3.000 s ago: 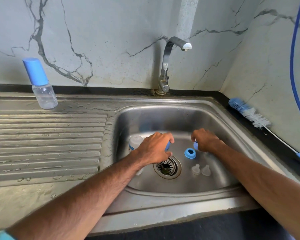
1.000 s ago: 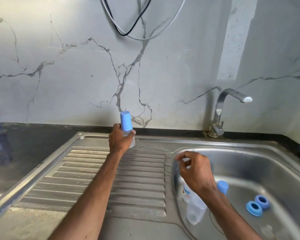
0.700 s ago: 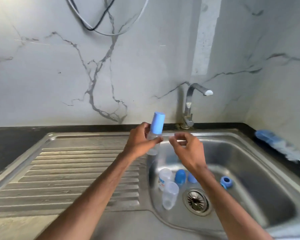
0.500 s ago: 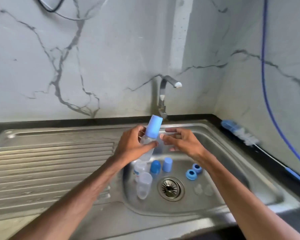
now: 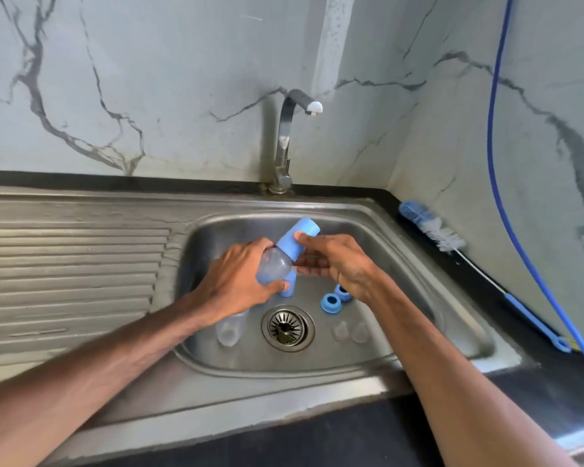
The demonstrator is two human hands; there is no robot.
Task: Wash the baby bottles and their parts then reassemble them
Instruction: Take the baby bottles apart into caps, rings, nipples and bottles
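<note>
bottle point(image 5: 274, 264) tilted, blue cap point(image 5: 297, 238) up-right | L hand point(image 5: 241, 281) grips body | R hand point(image 5: 334, 264) pinches cap

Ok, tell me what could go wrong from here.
The right hand pinches the blue cap while the left hand grips the clear bottle, tilted over the sink; if the cap pops off suddenly, either piece may drop into it. The two clear nipples lie loose beside the drain and are hard to see; they could be missed.
</note>
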